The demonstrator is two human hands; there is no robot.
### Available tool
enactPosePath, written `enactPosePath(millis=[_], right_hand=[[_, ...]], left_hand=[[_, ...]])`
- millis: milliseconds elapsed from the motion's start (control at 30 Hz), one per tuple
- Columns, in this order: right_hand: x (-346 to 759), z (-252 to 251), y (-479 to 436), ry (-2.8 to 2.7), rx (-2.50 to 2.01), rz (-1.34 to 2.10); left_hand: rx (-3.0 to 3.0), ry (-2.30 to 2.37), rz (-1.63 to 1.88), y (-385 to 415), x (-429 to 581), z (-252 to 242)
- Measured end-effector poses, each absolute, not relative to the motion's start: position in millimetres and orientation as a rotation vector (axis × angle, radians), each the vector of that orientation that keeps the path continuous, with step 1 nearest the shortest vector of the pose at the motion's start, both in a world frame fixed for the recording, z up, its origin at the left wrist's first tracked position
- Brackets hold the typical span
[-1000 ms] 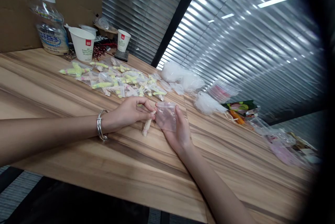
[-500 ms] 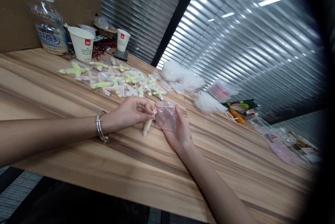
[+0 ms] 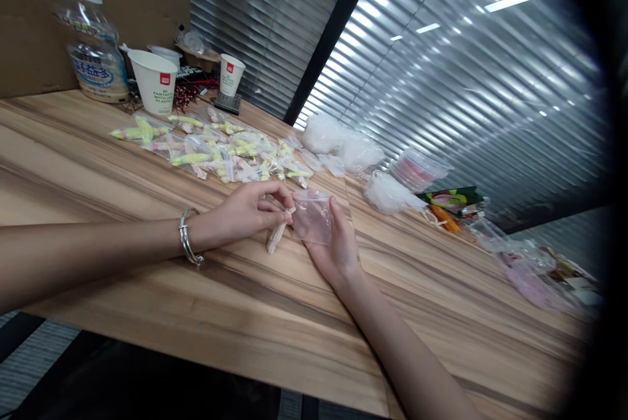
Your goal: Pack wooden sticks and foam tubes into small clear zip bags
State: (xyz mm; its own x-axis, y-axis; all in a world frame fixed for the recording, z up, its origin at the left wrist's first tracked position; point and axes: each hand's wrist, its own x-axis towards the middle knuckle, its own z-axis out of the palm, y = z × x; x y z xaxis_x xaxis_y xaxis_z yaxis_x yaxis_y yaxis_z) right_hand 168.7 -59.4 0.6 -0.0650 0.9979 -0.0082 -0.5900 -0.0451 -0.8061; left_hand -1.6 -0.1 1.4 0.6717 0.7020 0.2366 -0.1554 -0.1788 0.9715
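Observation:
Pinched between the thumb and fingers of my left hand [image 3: 243, 212] is a pale, slim stick-like piece [image 3: 277, 237]. Its lower end hangs down over the wood, and its exact kind is unclear. My right hand [image 3: 339, 251] holds a small clear zip bag [image 3: 313, 220] upright, with the thumb at its right edge and the other fingers behind it. The left fingertips are at the bag's left edge; I cannot tell whether they touch it. Beyond both hands lies a spread of small clear bags [image 3: 235, 148] with yellow-green and pinkish pieces inside.
On the wooden table [image 3: 196, 322], a plastic jar [image 3: 93, 67], a large paper cup [image 3: 154, 83] and a smaller paper cup [image 3: 230, 74] stand at the back left. White plastic bags [image 3: 343, 142], a clear tub [image 3: 417, 168] and assorted wrappers [image 3: 534, 276] line the right side.
My left fingers have shifted slightly on the pale piece, and the index finger looks a little more raised. The right hand and the bag have hardly moved.

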Motion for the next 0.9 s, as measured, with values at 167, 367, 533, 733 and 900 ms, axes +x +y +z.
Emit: enactPosePath(millis=[167, 367, 533, 733, 900], right_hand=[[168.0, 2.1, -59.4, -0.748, -0.753, 1.490], [168.2, 1.3, -59.1, -0.755, -0.733, 1.495], [168.0, 1.1, -59.3, -0.746, -0.754, 1.485], [168.5, 1.7, -59.8, -0.743, -0.725, 1.507], [166.9, 3.2, -60.2, -0.734, -0.741, 1.499]], left_hand=[[1.583, 0.454, 0.805, 0.6, -1.3, 1.2], [1.591, 0.454, 0.804, 0.2, -1.5, 1.4], [1.601, 0.457, 0.815, 0.3, -0.7, 1.9], [1.608, 0.463, 0.810, -1.5, -1.8, 4.3], [1.611, 0.469, 0.816, -2.1, -2.2, 6.4]])
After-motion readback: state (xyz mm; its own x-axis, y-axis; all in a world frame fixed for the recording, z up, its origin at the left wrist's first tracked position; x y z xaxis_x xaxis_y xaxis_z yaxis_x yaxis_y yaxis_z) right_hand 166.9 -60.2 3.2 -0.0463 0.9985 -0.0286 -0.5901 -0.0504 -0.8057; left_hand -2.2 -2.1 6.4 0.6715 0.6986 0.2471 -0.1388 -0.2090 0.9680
